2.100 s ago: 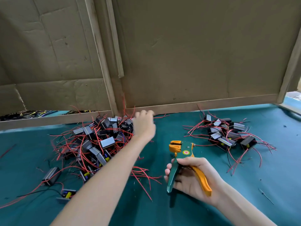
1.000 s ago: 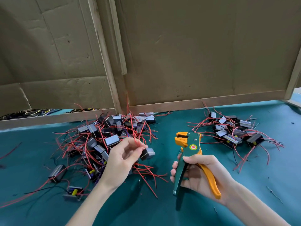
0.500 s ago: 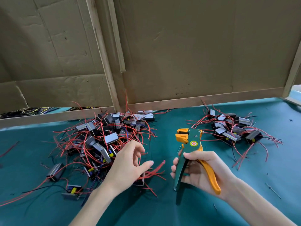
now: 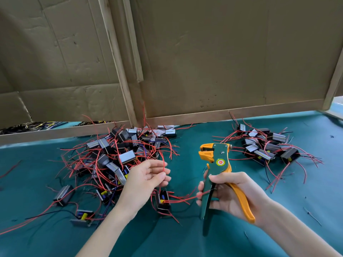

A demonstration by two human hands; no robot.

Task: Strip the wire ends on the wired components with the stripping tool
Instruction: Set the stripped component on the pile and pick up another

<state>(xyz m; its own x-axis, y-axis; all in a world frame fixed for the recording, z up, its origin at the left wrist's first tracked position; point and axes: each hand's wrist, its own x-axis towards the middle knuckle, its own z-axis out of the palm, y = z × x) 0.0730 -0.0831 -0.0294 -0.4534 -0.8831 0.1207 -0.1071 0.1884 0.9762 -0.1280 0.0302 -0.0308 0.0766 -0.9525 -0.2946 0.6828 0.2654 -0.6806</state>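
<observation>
Teal mat (image 4: 176, 242) under everything. Right hand (image 4: 232, 197) at 5 o'clock has its fingers wrapped round the handles of the stripping tool (image 4: 220, 162). Green and orange handles are spread, not squeezed. The tool stands roughly upright with its head pointing to 12 and its orange mouth facing 9.

Left hand (image 4: 144, 180) at 7 o'clock is palm up, fingers loosely curled, with thumb and fingertips pinching a red wire (image 4: 163, 165) that sticks up toward 12. Just below that hand is one component (image 4: 161, 201), black with a yellow part; can't tell whether it rests on the mat or hangs. Its red leads run toward 3 and reach my right fingertips. Can't tell if they're gripped there.

Two loose components (image 4: 64, 195) lie at 8 o'clock, leads trailing off to 9.

Big pile (image 4: 120, 156) of wired components, a red tangle, sits at 10 to 11 o'clock just beyond my left hand. Smaller pile (image 4: 267, 147) is at 2 o'clock, past the tool head and apart from it.

Cardboard wall (image 4: 213, 62) stands at 12, with a wooden strip (image 4: 232, 113) along its base. At 10 o'clock a gap under the left panel shows a tangle of wires (image 4: 37, 125), yellow and black.
</observation>
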